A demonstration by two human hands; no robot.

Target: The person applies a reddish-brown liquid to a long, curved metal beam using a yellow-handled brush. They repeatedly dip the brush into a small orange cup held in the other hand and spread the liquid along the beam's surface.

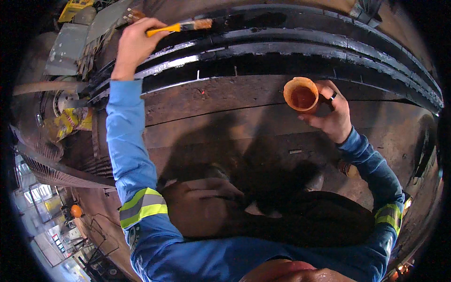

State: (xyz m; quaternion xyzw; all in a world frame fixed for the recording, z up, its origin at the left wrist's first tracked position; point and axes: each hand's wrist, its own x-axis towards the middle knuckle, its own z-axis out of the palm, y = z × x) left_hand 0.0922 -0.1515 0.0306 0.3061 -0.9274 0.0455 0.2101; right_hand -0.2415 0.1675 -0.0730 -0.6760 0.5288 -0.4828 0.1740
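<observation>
My left hand [139,41] is closed around the yellow handle of a paintbrush [181,27]. The brush points right, and its bristles, stained orange-brown, are over the long black steel beams [263,37] on the far side. Whether the bristles touch the metal I cannot tell. My right hand [334,110] grips a small orange cup [300,95] from its right side, a dark ring on one finger. Reddish-brown liquid lies inside the cup, which tilts so that its opening shows. The beams look glossy black, with bright reflections along their edges.
Under the beams runs a brown, stained steel surface [197,101]. Grey metal plates [68,47] and a yellow item [75,8] lie at the far left. Yellow wrapping [70,123] sits by a round metal part. Near my right forearm stands a small can [347,168].
</observation>
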